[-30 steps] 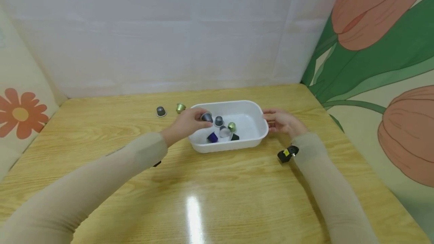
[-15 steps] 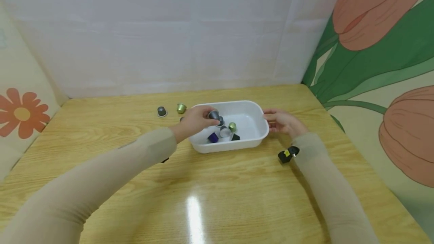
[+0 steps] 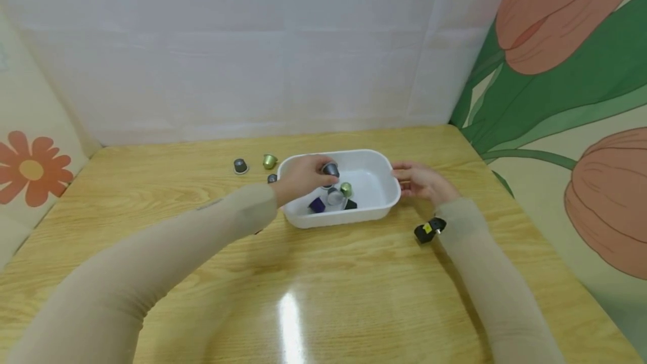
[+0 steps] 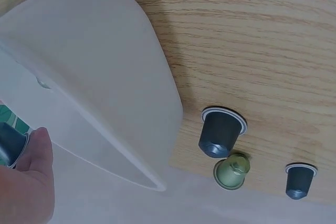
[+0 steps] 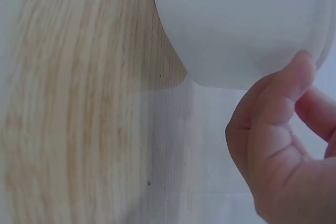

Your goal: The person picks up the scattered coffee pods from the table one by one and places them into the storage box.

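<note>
A dark grey coffee capsule (image 3: 331, 169) is pinched between the thumb and fingers of my left hand (image 3: 306, 175), above the white tray (image 3: 391, 198). Inside the tray lie a purple capsule (image 3: 317, 205), a small green capsule (image 3: 346, 189), a black capsule (image 3: 350, 204) and a capsule with a pale lid (image 3: 334, 198). Against the tray's right end rest the fingertips of my right hand (image 3: 422, 180). In the right wrist view those fingers (image 5: 273, 108) are slightly bent and touch the outer wall just below the rim.
Left of the tray on the wooden table (image 3: 212, 285) stand a dark capsule (image 3: 240, 166), a gold-green capsule (image 3: 270, 161) and another dark capsule (image 3: 272, 178), partly hidden by my left hand in the head view. A white cloth (image 3: 242, 55) hangs behind the table.
My left hand has moved rightward over the tray with the dark grey capsule, now covering most of a grey capsule seen there before. The right hand and the tray have stayed in place.
</note>
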Demonstrator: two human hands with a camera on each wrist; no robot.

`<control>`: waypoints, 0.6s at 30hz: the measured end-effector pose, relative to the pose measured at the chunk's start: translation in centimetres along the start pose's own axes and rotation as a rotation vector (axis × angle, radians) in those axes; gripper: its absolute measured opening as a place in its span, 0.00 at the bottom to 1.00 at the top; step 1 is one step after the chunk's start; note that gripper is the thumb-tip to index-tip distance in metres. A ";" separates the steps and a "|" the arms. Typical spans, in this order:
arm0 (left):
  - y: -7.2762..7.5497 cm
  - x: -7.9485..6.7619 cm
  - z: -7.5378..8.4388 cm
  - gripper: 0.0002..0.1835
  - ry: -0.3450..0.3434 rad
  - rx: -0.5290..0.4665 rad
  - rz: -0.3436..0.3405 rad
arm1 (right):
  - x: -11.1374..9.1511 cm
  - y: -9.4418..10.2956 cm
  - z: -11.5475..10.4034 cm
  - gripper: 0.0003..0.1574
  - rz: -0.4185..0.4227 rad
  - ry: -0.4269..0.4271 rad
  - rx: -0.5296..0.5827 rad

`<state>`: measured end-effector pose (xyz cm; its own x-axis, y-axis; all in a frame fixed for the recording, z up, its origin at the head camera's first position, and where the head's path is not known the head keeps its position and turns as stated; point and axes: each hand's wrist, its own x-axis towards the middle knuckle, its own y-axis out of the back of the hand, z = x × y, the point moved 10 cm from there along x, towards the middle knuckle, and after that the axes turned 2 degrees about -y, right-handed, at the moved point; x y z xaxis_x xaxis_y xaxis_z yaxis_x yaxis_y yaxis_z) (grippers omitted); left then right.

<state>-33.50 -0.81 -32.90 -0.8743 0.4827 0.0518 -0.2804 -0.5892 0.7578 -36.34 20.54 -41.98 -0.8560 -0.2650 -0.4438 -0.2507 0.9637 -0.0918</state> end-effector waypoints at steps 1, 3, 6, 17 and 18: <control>-0.1 0.1 0.0 0.16 -0.002 0.002 -0.005 | 0.0 0.0 0.0 0.22 0.001 -0.001 0.000; -0.4 0.5 0.0 0.16 -0.011 0.004 -0.014 | 0.0 0.1 -0.1 0.24 0.002 -0.001 -0.001; -0.7 1.0 -0.2 0.16 -0.028 0.021 -0.017 | 0.0 0.0 -0.1 0.26 0.001 -0.002 -0.004; -1.0 2.1 0.7 0.20 -0.036 0.050 -0.044 | -0.1 -0.2 -0.1 0.27 0.011 -0.006 -0.016; -1.1 2.3 0.9 0.19 -0.039 0.056 -0.047 | -0.2 -0.2 -0.1 0.27 0.010 -0.007 -0.015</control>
<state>-34.82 1.52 -33.07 -0.8442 0.5345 0.0401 -0.2970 -0.5288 0.7951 -36.17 20.37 -41.82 -0.8555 -0.2547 -0.4508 -0.2487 0.9658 -0.0738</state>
